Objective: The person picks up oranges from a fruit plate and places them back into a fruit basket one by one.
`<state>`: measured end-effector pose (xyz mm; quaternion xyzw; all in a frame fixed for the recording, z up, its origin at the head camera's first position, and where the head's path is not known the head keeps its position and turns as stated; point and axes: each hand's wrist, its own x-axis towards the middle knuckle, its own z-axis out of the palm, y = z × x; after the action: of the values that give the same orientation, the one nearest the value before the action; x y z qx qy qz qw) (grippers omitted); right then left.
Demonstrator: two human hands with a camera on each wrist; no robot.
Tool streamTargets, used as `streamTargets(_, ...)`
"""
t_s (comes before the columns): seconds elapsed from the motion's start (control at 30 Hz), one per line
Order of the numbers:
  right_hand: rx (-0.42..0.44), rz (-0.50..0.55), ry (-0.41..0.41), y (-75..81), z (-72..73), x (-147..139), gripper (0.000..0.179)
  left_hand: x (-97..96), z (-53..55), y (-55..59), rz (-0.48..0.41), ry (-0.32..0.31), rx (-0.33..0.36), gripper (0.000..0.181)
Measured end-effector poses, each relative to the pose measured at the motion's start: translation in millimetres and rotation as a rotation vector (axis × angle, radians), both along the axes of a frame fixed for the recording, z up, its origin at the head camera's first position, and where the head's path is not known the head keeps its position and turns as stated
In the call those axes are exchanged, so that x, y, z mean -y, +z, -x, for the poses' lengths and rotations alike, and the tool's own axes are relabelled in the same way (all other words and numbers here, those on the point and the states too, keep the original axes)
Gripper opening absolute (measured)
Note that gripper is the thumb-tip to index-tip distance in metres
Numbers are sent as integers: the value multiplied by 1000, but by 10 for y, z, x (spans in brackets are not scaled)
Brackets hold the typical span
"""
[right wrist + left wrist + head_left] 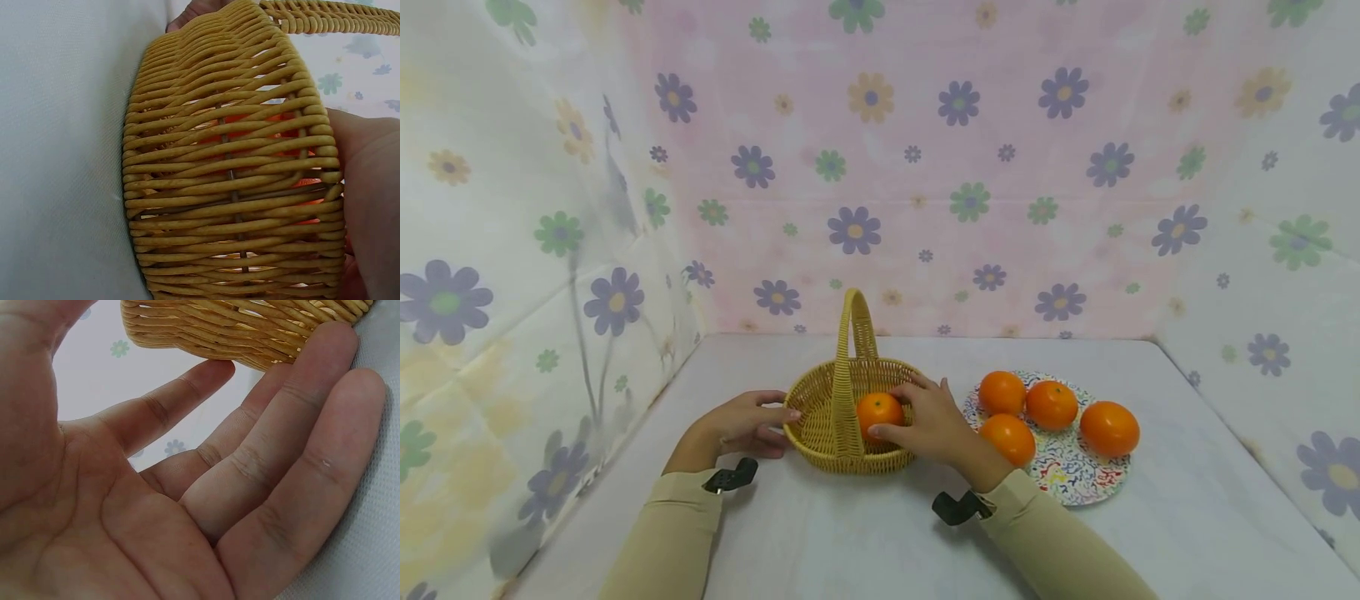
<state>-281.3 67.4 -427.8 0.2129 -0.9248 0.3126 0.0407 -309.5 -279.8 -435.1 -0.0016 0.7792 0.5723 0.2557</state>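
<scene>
A yellow wicker basket (820, 454) with a tall arched handle stands on the table. My left hand (748, 423) holds its left side, the thumb over the rim and the fingers against the outside. In the left wrist view, fingertips meet the woven wall (206, 328). Inside the basket's right half is an orange (877, 408), gripped by my right hand (934, 421) with thumb in front and fingers behind. Through the weave in the right wrist view, parts of the orange (234, 128) show; most of it is hidden there.
Right of the basket lies a round plate (1067, 479) with a multicoloured speckled pattern. Several oranges (1051, 405) rest on it, close to my right forearm. A white cloth covers the table (820, 542). Flowered cloth walls (910, 167) stand behind and at both sides.
</scene>
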Motion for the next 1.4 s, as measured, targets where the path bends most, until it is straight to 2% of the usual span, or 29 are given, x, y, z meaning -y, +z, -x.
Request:
streamTargets(0.37, 2, -8, 8, -39, 9, 1, 62, 12, 2, 1, -5, -8, -2, 89)
streamTargets(0.6, 7, -31, 10, -17, 2, 11, 62, 23, -8, 33, -8, -13, 4, 87)
streamTargets(0.8, -4, -65, 13, 0, 14, -7, 69, 27, 3, 10, -18, -11, 6, 82)
streamTargets(1.0, 3, -62, 32, 42, 9, -30, 74, 11, 0, 11, -20, -17, 4, 80)
streamTargets(1.23, -39, -48, 83, 144, -27, -88, 73, 8, -11, 6, -20, -16, 2, 75)
streamTargets(1.4, -54, -41, 57, 186, -27, -193, 75, 22, -3, -15, -13, -17, -1, 75)
